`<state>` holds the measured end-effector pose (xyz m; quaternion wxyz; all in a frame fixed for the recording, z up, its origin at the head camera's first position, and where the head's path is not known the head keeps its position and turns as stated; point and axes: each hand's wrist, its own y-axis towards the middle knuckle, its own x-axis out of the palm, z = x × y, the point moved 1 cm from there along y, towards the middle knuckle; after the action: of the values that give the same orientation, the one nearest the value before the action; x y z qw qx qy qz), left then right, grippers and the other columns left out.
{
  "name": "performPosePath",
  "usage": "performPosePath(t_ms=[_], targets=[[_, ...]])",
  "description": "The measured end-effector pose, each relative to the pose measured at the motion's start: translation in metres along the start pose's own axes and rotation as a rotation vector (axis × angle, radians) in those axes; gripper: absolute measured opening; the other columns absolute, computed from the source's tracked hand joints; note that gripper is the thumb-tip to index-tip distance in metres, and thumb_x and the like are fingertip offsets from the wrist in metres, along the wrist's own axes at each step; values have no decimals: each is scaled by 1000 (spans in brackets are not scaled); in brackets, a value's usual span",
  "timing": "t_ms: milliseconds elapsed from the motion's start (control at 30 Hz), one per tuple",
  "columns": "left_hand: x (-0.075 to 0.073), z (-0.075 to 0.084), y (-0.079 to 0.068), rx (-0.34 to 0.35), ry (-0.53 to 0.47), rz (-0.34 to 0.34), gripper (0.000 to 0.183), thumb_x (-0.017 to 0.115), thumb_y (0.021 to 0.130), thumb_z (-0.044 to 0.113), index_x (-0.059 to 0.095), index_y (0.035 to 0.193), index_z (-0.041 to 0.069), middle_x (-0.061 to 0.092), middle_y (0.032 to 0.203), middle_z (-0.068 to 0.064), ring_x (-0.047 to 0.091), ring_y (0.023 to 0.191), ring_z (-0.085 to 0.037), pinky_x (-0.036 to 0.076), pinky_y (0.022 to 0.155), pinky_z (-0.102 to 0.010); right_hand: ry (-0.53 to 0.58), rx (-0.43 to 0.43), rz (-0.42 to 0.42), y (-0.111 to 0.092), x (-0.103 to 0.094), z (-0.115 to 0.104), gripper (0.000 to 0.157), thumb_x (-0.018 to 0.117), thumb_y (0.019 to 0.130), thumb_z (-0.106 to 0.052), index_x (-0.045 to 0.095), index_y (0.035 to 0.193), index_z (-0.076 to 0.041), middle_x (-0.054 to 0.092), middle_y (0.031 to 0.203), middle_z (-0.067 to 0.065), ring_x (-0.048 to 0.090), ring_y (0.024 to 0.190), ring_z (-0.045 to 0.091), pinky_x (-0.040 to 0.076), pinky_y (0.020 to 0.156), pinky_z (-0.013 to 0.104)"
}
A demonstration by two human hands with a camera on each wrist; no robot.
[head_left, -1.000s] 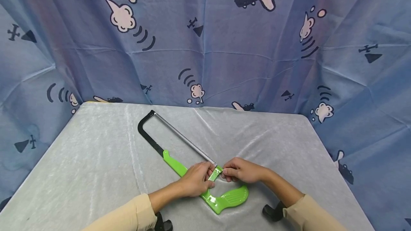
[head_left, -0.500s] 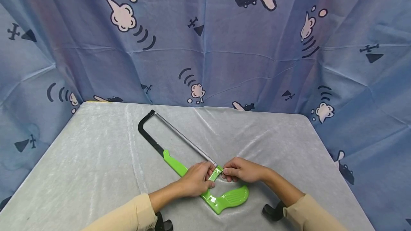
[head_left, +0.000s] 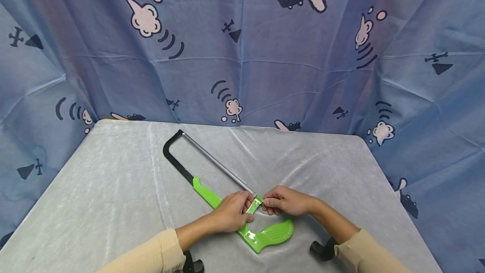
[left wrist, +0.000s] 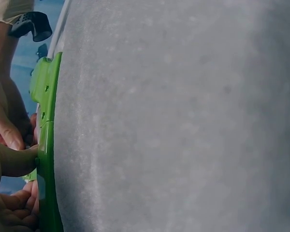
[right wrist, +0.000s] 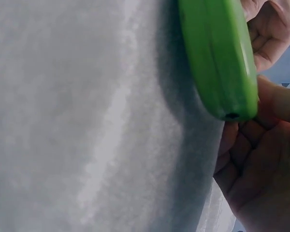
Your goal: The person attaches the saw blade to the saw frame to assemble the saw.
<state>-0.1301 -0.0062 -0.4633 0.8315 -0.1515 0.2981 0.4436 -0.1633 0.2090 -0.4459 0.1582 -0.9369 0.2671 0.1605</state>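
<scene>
A hacksaw (head_left: 275,234) lies slantwise on the table, its green handle towards the person and its black bow end pointing to the far left. A straight silver bar (head_left: 217,163) runs along its blade side, down to a green post. My left hand (head_left: 230,214) grips the green frame and post, thumb bent over it. At the post's outer end, my right hand (head_left: 287,201) pinches a small part with thumb and fingers; the fingertips hide that part. In the right wrist view the rounded handle (right wrist: 220,58) stands in front of both hands.
A pale grey cloth (head_left: 113,188) covers the table. Behind it hangs a blue curtain (head_left: 273,79) printed with planes and clouds. Black wrist mounts (head_left: 322,251) sit beneath the forearms near the front.
</scene>
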Motion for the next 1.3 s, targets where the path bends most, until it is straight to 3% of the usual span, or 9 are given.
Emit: performPosePath(t_ms=[400, 633, 1033, 1300], targets=[[-1, -2, 1, 3, -13, -6, 29, 78, 81, 5, 59, 103, 8, 52, 82, 5, 48, 72, -3, 43, 66, -19, -31, 44, 113, -1, 7, 1, 30, 47, 105, -11, 64, 84, 3, 56, 68, 9, 45, 58, 6, 38, 55, 19], [-3, -3, 3, 29, -57, -25, 28, 79, 80, 2, 64, 104, 2, 57, 82, 3, 52, 72, -3, 46, 65, -18, -87, 99, 193, -2, 9, -1, 26, 55, 100, -13, 64, 79, 0, 56, 67, 0, 46, 57, 3, 40, 54, 20], [-9, 0, 5, 73, -50, -33, 44, 82, 77, 2, 67, 116, -10, 61, 78, 0, 56, 70, -4, 47, 64, -17, -123, 124, 213, -11, 2, -9, 21, 56, 100, -14, 69, 89, -2, 62, 73, 5, 55, 64, 10, 47, 59, 24], [-23, 2, 5, 73, -64, -84, 32, 74, 85, 4, 69, 114, -7, 67, 81, 1, 57, 70, 1, 49, 64, -18, -162, 107, 226, -21, -14, -21, 22, 54, 102, -16, 69, 99, -1, 62, 78, 8, 55, 68, 11, 48, 61, 26]])
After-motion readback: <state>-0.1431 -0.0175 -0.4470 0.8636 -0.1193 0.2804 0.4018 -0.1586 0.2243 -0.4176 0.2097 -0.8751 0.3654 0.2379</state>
